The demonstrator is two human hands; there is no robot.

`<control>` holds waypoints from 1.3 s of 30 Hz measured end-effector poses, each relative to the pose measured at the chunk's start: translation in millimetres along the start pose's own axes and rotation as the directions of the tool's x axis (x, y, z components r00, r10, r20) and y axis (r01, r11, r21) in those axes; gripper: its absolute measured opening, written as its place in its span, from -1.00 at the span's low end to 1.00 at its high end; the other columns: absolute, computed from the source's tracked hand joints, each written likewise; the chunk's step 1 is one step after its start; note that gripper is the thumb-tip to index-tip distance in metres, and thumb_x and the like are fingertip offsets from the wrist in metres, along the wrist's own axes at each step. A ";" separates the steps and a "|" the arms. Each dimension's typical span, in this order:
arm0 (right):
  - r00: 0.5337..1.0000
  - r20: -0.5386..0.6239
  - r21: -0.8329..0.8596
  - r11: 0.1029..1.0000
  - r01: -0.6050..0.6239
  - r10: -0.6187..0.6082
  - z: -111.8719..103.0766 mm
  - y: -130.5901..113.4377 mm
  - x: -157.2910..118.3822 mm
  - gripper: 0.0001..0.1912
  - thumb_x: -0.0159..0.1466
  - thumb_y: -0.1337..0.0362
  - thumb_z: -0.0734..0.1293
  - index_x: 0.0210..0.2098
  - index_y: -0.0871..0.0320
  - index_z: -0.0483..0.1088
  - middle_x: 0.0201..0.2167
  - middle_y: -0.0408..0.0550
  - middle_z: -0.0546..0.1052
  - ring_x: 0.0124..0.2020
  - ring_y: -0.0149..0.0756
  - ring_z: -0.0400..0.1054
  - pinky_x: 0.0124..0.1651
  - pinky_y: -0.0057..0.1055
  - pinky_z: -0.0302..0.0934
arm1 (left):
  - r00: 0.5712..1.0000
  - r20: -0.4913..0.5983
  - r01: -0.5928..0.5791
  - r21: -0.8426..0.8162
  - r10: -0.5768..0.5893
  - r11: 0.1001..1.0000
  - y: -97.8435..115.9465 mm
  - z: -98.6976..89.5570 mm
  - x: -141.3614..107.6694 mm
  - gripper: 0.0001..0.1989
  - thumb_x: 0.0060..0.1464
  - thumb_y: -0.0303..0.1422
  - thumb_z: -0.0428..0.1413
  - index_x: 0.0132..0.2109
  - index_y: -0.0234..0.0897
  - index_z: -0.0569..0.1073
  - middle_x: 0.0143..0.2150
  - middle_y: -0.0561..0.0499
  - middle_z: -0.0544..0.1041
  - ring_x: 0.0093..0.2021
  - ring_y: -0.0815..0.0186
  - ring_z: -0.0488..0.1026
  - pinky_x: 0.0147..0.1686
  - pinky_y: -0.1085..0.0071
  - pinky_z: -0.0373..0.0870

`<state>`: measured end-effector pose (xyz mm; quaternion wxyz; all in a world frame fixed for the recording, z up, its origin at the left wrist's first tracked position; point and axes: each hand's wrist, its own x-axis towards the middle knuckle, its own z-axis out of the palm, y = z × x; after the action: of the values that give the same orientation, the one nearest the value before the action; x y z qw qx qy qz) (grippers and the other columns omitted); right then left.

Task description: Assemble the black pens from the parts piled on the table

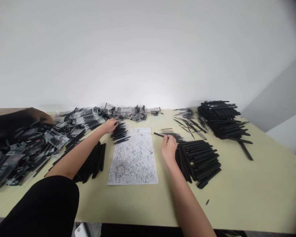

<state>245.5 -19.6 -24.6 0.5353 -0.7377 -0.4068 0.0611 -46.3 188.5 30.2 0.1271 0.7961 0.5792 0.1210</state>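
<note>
My left hand [111,125] reaches to the far end of a row of thin black sticks [120,131] that look like pen refills. Its fingers are pinched together there, and anything between them is too small to make out. Between the thumb and fingers of my right hand [169,146] is a black pen [159,134], its end pointing left. Below that hand lies a pile of thick black pen barrels [199,156], with thin dark refills [176,136] behind it. A sheet of paper [135,158] covered in scribbles lies between my hands.
Clear packets with black inserts [84,115] heap up on the left by an open box [17,115]. More black barrels [90,164] lie near my left forearm. A tall stack of black pens [219,115] and loose thin sticks [189,123] are at the back right of the yellowish table [259,197].
</note>
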 end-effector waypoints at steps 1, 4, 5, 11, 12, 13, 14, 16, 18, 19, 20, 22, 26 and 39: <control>1.000 0.004 0.003 1.000 -0.008 0.008 0.1 -0.2 0.0 -0.67 0.30 0.09 0.03 -0.31 0.13 0.29 -0.21 0.26 0.50 -0.06 0.04 0.32 0.05 -0.02 0.07 | 1.000 0.018 -0.024 0.011 0.023 1.000 0.8 -0.4 -2.4 -0.81 0.06 -0.31 0.07 -0.22 -0.21 0.54 -0.03 -0.15 0.56 0.11 0.12 0.40 0.21 0.28 0.25; 1.000 0.004 0.019 1.000 -0.023 0.022 0.6 -0.5 0.1 -0.69 0.29 0.08 0.03 -0.32 0.11 0.27 -0.20 0.22 0.49 -0.04 0.02 0.31 0.07 -0.03 0.06 | 0.991 0.094 -0.103 0.048 0.098 0.994 3.6 -2.4 -8.7 -0.76 0.09 -0.31 0.03 -0.16 -0.24 0.53 0.01 -0.19 0.54 0.13 0.09 0.40 0.22 0.27 0.23; 1.000 0.001 0.023 0.999 -0.024 0.024 0.9 -0.4 0.2 -0.70 0.29 0.08 0.04 -0.32 0.11 0.27 -0.20 0.22 0.49 -0.04 0.02 0.31 0.08 -0.04 0.06 | 0.988 0.110 -0.115 0.058 0.108 0.992 4.7 -3.8 -10.1 -0.74 0.10 -0.30 0.01 -0.14 -0.25 0.53 0.02 -0.19 0.54 0.13 0.09 0.40 0.21 0.28 0.24; 1.000 -0.002 0.042 0.999 -0.027 0.027 3.8 2.0 2.7 -0.73 0.30 0.11 0.05 -0.31 0.11 0.27 -0.18 0.20 0.49 -0.02 -0.02 0.30 0.09 -0.09 0.06 | 0.974 0.171 -0.163 0.089 0.146 0.983 15.2 -17.5 -18.7 -0.68 0.16 -0.27 -0.05 -0.08 -0.25 0.53 0.05 -0.16 0.56 0.10 0.08 0.45 0.15 0.29 0.31; 1.000 -0.001 0.042 0.999 -0.028 0.028 4.3 2.7 3.5 -0.74 0.29 0.12 0.06 -0.32 0.11 0.27 -0.18 0.19 0.49 -0.02 -0.02 0.30 0.09 -0.09 0.06 | 0.972 0.175 -0.173 0.087 0.155 0.981 18.6 -19.8 -22.6 -0.67 0.17 -0.26 -0.06 -0.07 -0.24 0.52 0.06 -0.15 0.55 0.10 0.08 0.46 0.13 0.30 0.33; 1.000 -0.002 0.041 0.999 -0.029 0.029 4.7 3.4 4.3 -0.75 0.29 0.12 0.06 -0.32 0.11 0.27 -0.18 0.18 0.50 -0.01 -0.03 0.29 0.10 -0.10 0.06 | 0.969 0.179 -0.186 0.083 0.169 0.979 22.7 -22.0 -27.8 -0.66 0.17 -0.25 -0.07 -0.05 -0.23 0.52 0.08 -0.13 0.55 0.10 0.09 0.46 0.12 0.31 0.33; 1.000 -0.003 0.039 0.999 -0.031 0.031 4.9 4.1 5.2 -0.75 0.29 0.13 0.07 -0.32 0.11 0.28 -0.17 0.18 0.49 -0.01 -0.03 0.29 0.10 -0.10 0.05 | 0.965 0.183 -0.203 0.078 0.186 0.976 27.7 -24.1 -34.4 -0.65 0.19 -0.24 -0.07 -0.04 -0.22 0.52 0.09 -0.11 0.54 0.11 0.10 0.46 0.13 0.32 0.33; 0.999 -0.005 0.035 0.999 -0.036 0.036 4.7 5.6 7.3 -0.75 0.29 0.13 0.08 -0.32 0.11 0.29 -0.16 0.18 0.49 0.01 -0.03 0.28 0.11 -0.09 0.05 | 0.951 0.207 -0.245 0.062 0.228 0.967 39.8 -28.3 -51.3 -0.62 0.22 -0.20 -0.10 0.02 -0.20 0.49 0.11 -0.08 0.54 0.10 0.11 0.46 0.11 0.30 0.34; 0.999 -0.007 0.032 0.999 -0.042 0.043 3.6 7.5 9.6 -0.73 0.29 0.13 0.08 -0.32 0.12 0.31 -0.15 0.19 0.48 0.02 -0.02 0.26 0.11 -0.09 0.04 | 0.936 0.219 -0.290 0.045 0.274 0.956 53.9 -32.7 -72.1 -0.57 0.25 -0.17 -0.15 0.06 -0.23 0.47 0.13 -0.12 0.52 0.10 0.08 0.45 0.09 0.25 0.35; 0.999 -0.008 0.031 0.998 -0.047 0.047 2.9 8.6 10.8 -0.73 0.29 0.13 0.08 -0.32 0.13 0.32 -0.16 0.20 0.48 0.02 -0.01 0.26 0.11 -0.09 0.05 | 0.931 0.217 -0.305 0.025 0.293 0.952 61.3 -34.7 -83.1 -0.56 0.26 -0.16 -0.15 0.05 -0.24 0.47 0.12 -0.13 0.52 0.09 0.08 0.45 0.08 0.24 0.35; 0.999 -0.008 0.032 0.998 -0.051 0.051 2.2 9.6 12.0 -0.72 0.29 0.13 0.08 -0.32 0.13 0.33 -0.16 0.20 0.47 0.02 -0.01 0.26 0.11 -0.09 0.05 | 0.922 0.223 -0.321 -0.014 0.316 0.947 68.5 -36.2 -94.2 -0.56 0.27 -0.14 -0.16 0.07 -0.23 0.46 0.12 -0.13 0.52 0.08 0.09 0.46 0.06 0.26 0.36; 0.998 -0.003 0.039 0.998 -0.057 0.057 0.9 11.4 14.0 -0.71 0.29 0.13 0.09 -0.34 0.14 0.34 -0.19 0.19 0.47 0.00 -0.01 0.26 0.10 -0.09 0.06 | 0.911 0.222 -0.331 -0.111 0.348 0.937 81.7 -36.4 -115.2 -0.56 0.28 -0.12 -0.16 0.06 -0.22 0.46 0.10 -0.12 0.53 0.03 0.11 0.48 -0.04 0.29 0.40; 0.999 0.009 0.075 0.996 -0.054 0.054 0.2 9.9 14.6 -0.70 0.29 0.09 0.11 -0.35 0.13 0.34 -0.24 0.15 0.48 -0.05 -0.05 0.28 0.07 -0.13 0.09 | 0.948 0.151 -0.247 -0.207 0.280 0.947 97.3 -16.6 -146.5 -0.61 0.29 -0.13 -0.14 0.01 -0.22 0.45 -0.22 -0.06 0.59 -0.25 0.19 0.50 -0.18 0.28 0.40; 0.952 0.298 0.478 0.875 -0.080 -0.076 22.7 -12.7 -14.3 -0.64 0.24 -0.06 0.27 -0.42 0.11 0.36 -0.61 -0.24 0.27 -0.49 -0.36 0.16 -0.38 -0.43 0.05 | 0.974 -0.186 -0.177 -0.254 0.131 0.951 69.7 60.0 -171.0 -0.80 0.17 -0.42 -0.05 -0.04 -0.28 0.27 -0.09 -0.16 0.45 -0.07 0.16 0.45 -0.06 0.20 0.41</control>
<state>217.3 -11.1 -28.4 0.6327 -0.5621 -0.4560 0.2754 -15.0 1.2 -10.0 0.1749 0.8014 0.5020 0.2743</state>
